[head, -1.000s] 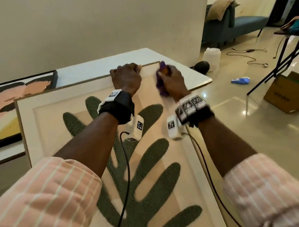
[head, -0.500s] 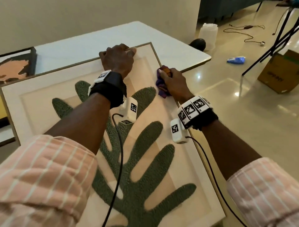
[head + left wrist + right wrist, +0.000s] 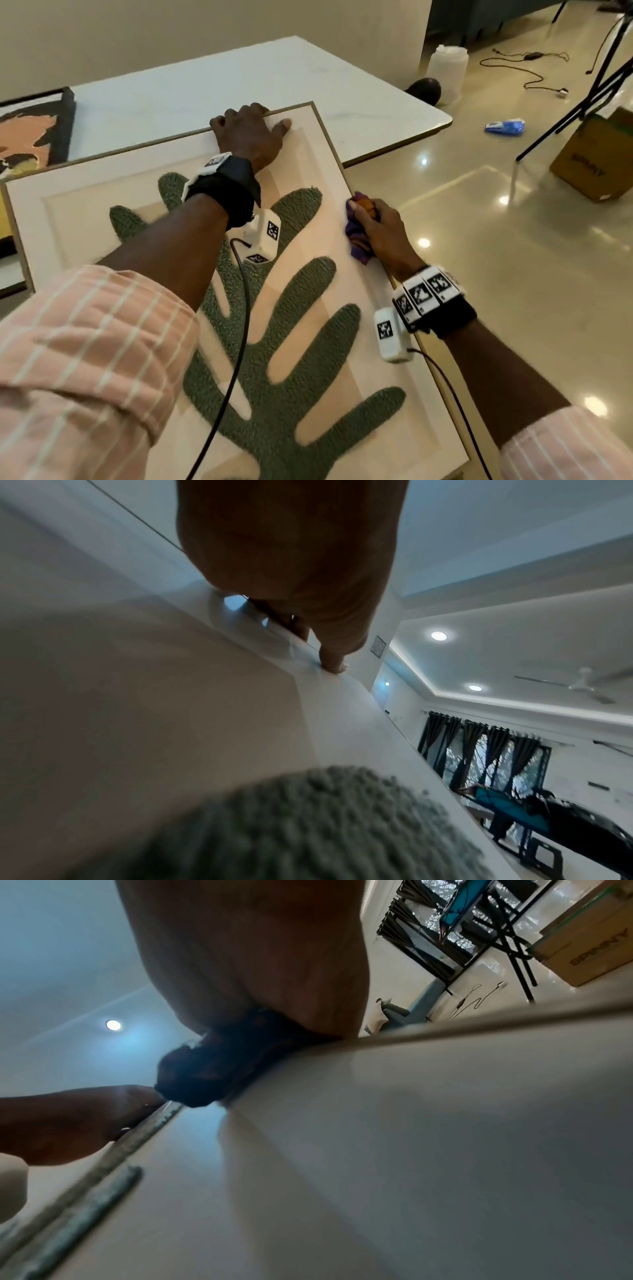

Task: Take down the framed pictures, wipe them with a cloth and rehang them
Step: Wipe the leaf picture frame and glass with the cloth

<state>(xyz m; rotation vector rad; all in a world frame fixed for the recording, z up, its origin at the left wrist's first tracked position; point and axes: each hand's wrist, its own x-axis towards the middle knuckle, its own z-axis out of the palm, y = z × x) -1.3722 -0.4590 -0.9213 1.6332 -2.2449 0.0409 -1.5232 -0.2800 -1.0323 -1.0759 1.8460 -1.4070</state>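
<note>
**Item:** framed picture [image 3: 318,178], with a pale mat, a thin wooden rail and a green tufted leaf motif. It is laid face up across the centre of the head view. Its far edge is lodged on the white table [image 3: 239,78], and its right side is carried out past the table edge above the floor. What bears the near end is not shown.

**Cloth** [image 3: 356,236]: purple and orange, bunched. It is pressed against the right rail at centre right of the head view.

**Right hand** [image 3: 383,233]: the fingers are closed round the cloth, so that it is gripped as a wad against the rail.

**Left hand** [image 3: 250,133]: the fingers are curled over the far edge at upper centre. The thumb is laid flat on the mat, and the frame is held clamped.

**Step judged in hand:** the right rail is being wiped.

**Handling notes (judgement):**
- Strokes are best run along the rail, with light and even pressure.
- The wad is best kept off the tufted motif, where fibres could be snagged.
- Downward force on the overhanging side is best kept small and countered by the clamping hand, lest the frame be tipped or slid off the table.
- A clean fold of cloth is advised for the glazing, if any is fitted.

**Surroundings:**
- A second picture [image 3: 30,130] is placed at upper left.
- A white jar [image 3: 447,68] and a cardboard box [image 3: 596,161] are set on the floor at upper right.
</note>
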